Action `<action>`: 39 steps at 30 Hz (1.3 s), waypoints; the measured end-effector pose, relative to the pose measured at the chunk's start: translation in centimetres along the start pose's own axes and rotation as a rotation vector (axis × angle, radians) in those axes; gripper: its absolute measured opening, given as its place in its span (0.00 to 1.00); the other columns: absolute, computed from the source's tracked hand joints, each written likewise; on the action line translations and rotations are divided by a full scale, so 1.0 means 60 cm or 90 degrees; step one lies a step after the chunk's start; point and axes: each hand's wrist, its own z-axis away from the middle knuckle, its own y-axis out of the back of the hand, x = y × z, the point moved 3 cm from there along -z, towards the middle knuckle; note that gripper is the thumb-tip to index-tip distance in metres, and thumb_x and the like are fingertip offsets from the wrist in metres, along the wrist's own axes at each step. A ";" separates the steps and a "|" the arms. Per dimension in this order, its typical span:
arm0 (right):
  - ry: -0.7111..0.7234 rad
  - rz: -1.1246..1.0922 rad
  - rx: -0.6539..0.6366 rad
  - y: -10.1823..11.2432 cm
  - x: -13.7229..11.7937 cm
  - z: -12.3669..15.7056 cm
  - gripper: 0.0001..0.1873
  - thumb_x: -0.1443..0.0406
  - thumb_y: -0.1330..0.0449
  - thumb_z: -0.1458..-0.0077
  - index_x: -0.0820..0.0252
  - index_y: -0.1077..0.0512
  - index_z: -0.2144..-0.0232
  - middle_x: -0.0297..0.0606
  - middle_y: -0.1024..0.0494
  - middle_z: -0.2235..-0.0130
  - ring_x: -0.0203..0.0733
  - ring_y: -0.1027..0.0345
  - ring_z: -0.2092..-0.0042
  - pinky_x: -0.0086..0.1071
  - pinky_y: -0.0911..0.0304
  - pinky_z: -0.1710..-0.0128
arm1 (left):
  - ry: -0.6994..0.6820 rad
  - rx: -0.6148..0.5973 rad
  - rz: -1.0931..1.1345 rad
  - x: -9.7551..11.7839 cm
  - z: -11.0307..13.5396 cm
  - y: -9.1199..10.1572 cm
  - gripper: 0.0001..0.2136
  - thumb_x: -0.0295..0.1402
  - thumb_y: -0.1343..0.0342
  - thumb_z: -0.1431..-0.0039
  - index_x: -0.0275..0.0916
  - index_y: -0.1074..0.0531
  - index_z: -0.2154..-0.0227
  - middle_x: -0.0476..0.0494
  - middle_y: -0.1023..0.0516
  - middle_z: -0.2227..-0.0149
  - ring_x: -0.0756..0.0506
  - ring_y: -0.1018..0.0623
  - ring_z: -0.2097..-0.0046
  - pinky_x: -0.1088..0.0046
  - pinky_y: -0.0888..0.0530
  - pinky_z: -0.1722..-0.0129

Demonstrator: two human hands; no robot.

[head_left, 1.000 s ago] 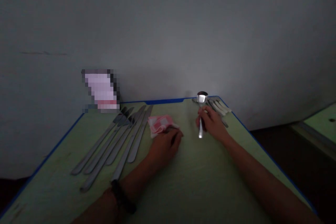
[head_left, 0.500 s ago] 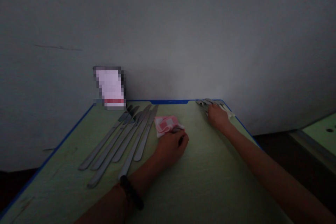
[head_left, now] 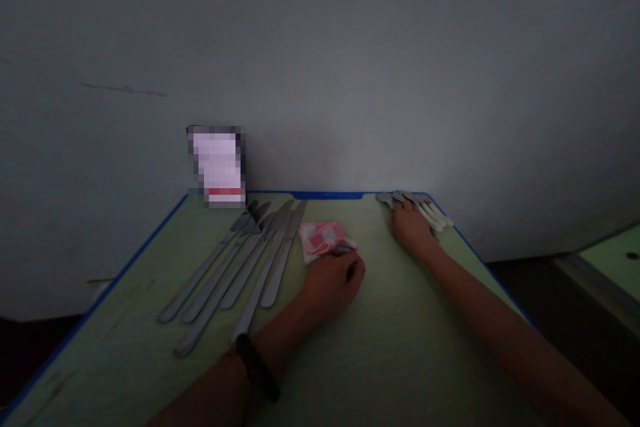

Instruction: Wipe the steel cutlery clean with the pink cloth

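Note:
My left hand (head_left: 333, 280) rests curled on the green table (head_left: 400, 347), its fingers closed on the near edge of a pink-and-white checked cloth (head_left: 323, 238). A dark band sits on that wrist. My right hand (head_left: 410, 227) lies stretched toward the far right corner, its fingertips at a row of several spoons (head_left: 423, 208) with pale handles. Nothing shows in its fingers. Left of the cloth, several table knives (head_left: 240, 260) lie side by side, slanting from the far middle to the near left.
A blurred white card with a red stripe (head_left: 217, 165) stands at the table's far left against the grey wall. The table has a blue rim (head_left: 325, 195). Another green surface (head_left: 613, 253) shows at the right edge, across a dark gap.
A second ago my right hand held a spoon upright near the table's middle. It has carried it to the far right corner and laid it with the other spoons. My left hand stayed on the cloth.

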 end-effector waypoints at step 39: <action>0.413 -0.421 0.187 0.030 -0.127 0.100 0.18 0.61 0.49 0.44 0.60 0.35 0.52 0.48 0.33 0.49 0.47 0.42 0.46 0.45 0.43 0.47 | -0.006 0.104 -0.355 -0.090 0.002 0.109 0.15 0.38 0.57 0.38 0.40 0.34 0.52 0.39 0.30 0.49 0.40 0.33 0.47 0.57 0.42 0.45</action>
